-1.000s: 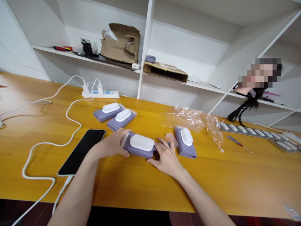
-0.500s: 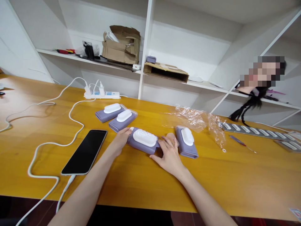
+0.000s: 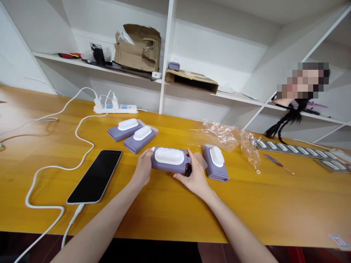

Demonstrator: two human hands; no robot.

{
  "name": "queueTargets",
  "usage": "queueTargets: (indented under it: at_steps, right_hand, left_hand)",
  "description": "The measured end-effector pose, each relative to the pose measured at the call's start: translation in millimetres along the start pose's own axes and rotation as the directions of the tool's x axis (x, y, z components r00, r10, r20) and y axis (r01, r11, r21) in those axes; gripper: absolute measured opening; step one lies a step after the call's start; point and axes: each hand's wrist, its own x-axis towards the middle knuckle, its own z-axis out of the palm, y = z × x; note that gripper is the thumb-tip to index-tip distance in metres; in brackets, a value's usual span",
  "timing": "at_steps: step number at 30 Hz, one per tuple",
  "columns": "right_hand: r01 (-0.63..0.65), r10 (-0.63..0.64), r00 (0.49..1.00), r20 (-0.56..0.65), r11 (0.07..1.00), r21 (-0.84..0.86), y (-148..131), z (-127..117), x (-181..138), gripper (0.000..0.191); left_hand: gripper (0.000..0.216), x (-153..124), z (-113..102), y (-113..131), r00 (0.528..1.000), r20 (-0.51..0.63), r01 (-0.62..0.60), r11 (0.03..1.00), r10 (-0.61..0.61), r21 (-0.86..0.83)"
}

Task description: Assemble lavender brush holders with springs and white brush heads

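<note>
A lavender brush-like device (image 3: pixel 169 166) with a white bristled pad on top lies across the middle of the wooden table. My left hand (image 3: pixel 144 166) is closed around its left end. At its right end, my right hand (image 3: pixel 195 173) holds it between thumb and fingers. A small dark part (image 3: pixel 188 170) shows between this thumb and the device; its kind is unclear. Beside the right fingers is a translucent rounded piece (image 3: pixel 202 160). Another lavender device (image 3: pixel 216 171) with a white pad stands right of that hand. Two similar devices (image 3: pixel 139 143) lie behind my left hand.
A phone (image 3: pixel 95 177) on a white cable lies at left, before a power strip (image 3: pixel 117 109). Crumpled clear plastic (image 3: pixel 222 135), a screwdriver (image 3: pixel 274 160) and a strip of white pads (image 3: pixel 285 149) lie at right. Behind rise white shelves (image 3: pixel 166 91) with cardboard boxes (image 3: pixel 192 78).
The held device has turned to lie more level, its right end raised slightly. My right fingers have moved in around that end, and the dark part now shows. The whole view has shifted slightly.
</note>
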Motion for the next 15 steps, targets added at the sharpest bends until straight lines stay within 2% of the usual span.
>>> queueTargets:
  at_steps: [4,9,12,15]
  right_hand:
    - [-0.001,0.001,1.000,0.010,0.999,-0.036,7,3,2,0.078]
    - [0.049,-0.051,0.998,-0.027,0.994,-0.093,10,1,3,0.028]
    - [0.015,-0.018,0.999,-0.032,0.994,-0.107,11,-3,3,0.023]
    - [-0.067,0.058,0.996,-0.063,0.986,-0.150,9,-8,1,0.023]
  left_hand:
    - [0.021,10,-5,-2,0.999,-0.048,-0.017,1.000,0.017,-0.003]
    - [0.023,15,-11,1,0.989,-0.109,-0.096,0.994,0.100,0.044]
    - [0.026,18,-14,5,0.975,-0.146,-0.158,0.984,0.169,0.086]
    - [0.028,22,-20,10,0.935,-0.196,-0.272,0.953,0.295,0.134]
